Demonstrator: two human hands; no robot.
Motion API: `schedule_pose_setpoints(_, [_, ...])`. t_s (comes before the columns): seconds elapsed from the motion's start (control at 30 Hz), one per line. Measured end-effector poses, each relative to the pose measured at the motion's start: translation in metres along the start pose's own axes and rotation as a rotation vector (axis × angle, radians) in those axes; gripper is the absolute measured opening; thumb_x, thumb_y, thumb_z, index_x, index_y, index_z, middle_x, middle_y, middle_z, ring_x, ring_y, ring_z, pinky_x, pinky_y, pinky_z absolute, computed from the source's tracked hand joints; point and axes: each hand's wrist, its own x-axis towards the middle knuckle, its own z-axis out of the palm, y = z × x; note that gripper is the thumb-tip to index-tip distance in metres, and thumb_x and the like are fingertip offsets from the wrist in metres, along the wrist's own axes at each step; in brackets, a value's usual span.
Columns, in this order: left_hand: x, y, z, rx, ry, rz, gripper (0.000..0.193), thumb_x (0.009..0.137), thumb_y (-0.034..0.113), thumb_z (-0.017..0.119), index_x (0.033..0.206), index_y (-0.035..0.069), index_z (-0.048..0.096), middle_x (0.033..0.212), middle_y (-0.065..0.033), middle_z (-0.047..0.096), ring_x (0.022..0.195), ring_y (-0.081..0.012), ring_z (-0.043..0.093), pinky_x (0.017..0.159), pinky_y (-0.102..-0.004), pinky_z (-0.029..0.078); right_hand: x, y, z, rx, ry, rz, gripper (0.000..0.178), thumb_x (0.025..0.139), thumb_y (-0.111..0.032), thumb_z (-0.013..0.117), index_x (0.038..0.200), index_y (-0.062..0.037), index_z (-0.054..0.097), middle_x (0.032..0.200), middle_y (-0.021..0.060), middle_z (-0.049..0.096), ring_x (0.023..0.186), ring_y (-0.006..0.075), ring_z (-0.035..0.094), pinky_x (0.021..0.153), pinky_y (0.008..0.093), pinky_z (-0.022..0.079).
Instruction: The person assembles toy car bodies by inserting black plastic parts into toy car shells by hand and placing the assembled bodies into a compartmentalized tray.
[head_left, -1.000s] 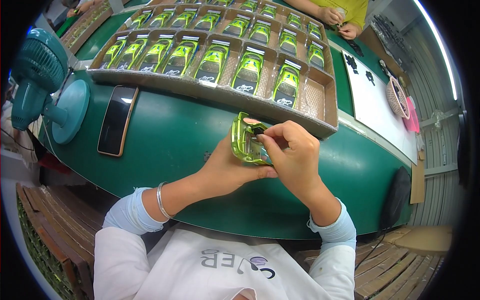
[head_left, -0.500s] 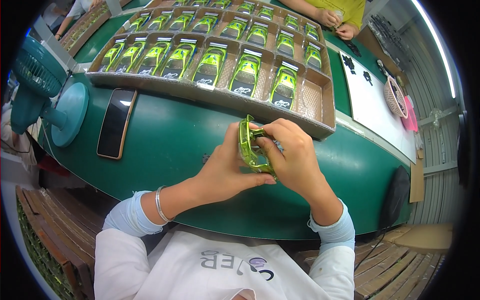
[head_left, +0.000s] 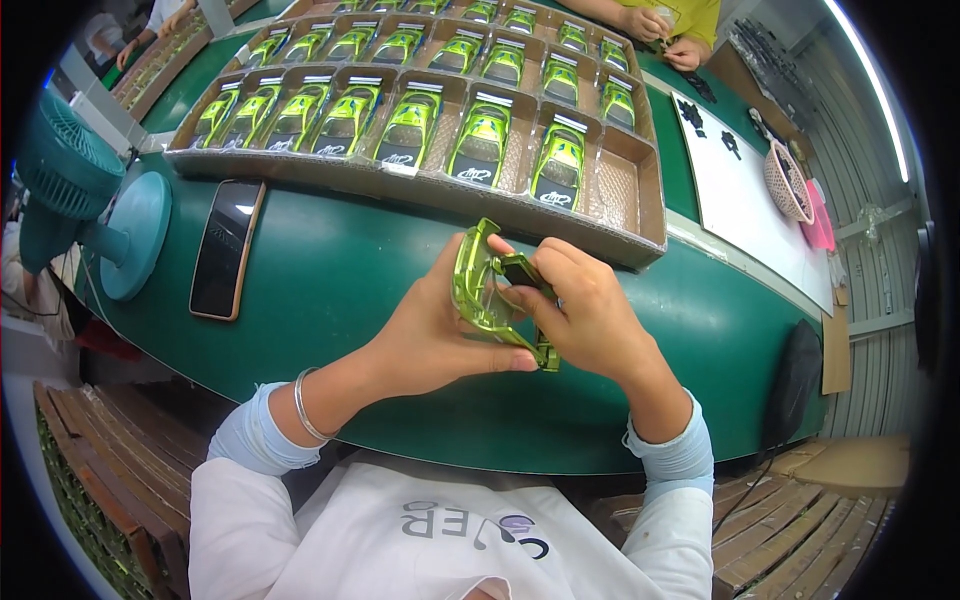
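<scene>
Above the green table, my left hand (head_left: pixel 420 335) grips a green toy car body shell (head_left: pixel 478 290) by its outer side, thumb along the near end. The shell is tipped so its hollow inside faces right. My right hand (head_left: pixel 590 310) is closed on the shell's right part, thumb and fingers pressing in at a dark piece (head_left: pixel 525 270) there; whether that piece is separate I cannot tell. Beyond my hands lies a cardboard tray (head_left: pixel 420 185) with several similar green car shells (head_left: pixel 482 140) in its compartments. One front compartment (head_left: pixel 620 190) at the right holds no shell.
A phone (head_left: pixel 228 250) lies on the left of the table beside a teal fan (head_left: pixel 140 230). To the right are a white board (head_left: pixel 740 190) with small black parts, a pink basket (head_left: pixel 788 182) and a black object (head_left: pixel 792 390). Another person's hands (head_left: pixel 665 40) work at the far side.
The shell has tilted, showing more of its hollow side, and has shifted slightly left in my hands. My right hand has moved a little down and right, still gripping.
</scene>
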Motion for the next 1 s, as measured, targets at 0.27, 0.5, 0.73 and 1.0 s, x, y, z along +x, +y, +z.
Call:
schedule_pose_setpoints(0.27, [0.001, 0.003, 0.000, -0.081, -0.014, -0.059, 0.068, 0.066, -0.002, 0.070, 0.120, 0.008, 0.029, 0.106, -0.0069, 0.048, 0.095, -0.0133, 0.052, 0.081, -0.0291, 0.046, 0.001, 0.003, 0.000, 0.154, 0.020, 0.125, 0.019, 0.069, -0.005, 0.063, 0.063, 0.0023, 0.046, 0.060, 0.0114, 0.045, 0.050, 0.0244, 0.046, 0.047, 0.0321, 0.036])
schedule_pose_setpoints(0.5, [0.002, 0.001, -0.004, 0.000, -0.057, -0.061, 0.083, 0.067, -0.001, 0.070, 0.132, 0.009, 0.020, 0.108, -0.0063, 0.049, 0.093, -0.0137, 0.053, 0.082, -0.0285, 0.044, 0.001, -0.004, -0.007, 0.120, -0.113, 0.242, 0.022, 0.073, -0.016, 0.059, 0.065, 0.0027, 0.050, 0.059, 0.0148, 0.048, 0.051, 0.0289, 0.048, 0.048, 0.0352, 0.038])
schedule_pose_setpoints(0.73, [0.004, -0.002, 0.002, -0.125, -0.132, -0.045, 0.069, 0.083, 0.020, 0.055, 0.134, 0.005, 0.012, 0.123, -0.0053, 0.032, 0.115, -0.0133, 0.032, 0.095, -0.0319, 0.029, -0.002, -0.003, 0.009, 0.253, 0.074, 0.330, 0.023, 0.074, -0.019, 0.060, 0.067, 0.0013, 0.051, 0.057, 0.0116, 0.050, 0.049, 0.0206, 0.048, 0.048, 0.0306, 0.038])
schedule_pose_setpoints(1.0, [0.006, -0.006, -0.007, -0.255, -0.058, -0.045, 0.081, 0.079, 0.050, 0.046, 0.132, 0.000, 0.012, 0.107, -0.0164, 0.049, 0.092, -0.0274, 0.055, 0.080, -0.0366, 0.045, -0.001, 0.003, 0.006, 1.329, -0.159, 0.578, 0.028, 0.084, -0.030, 0.051, 0.089, -0.0034, 0.057, 0.075, 0.0010, 0.054, 0.056, 0.0076, 0.046, 0.049, 0.0195, 0.037])
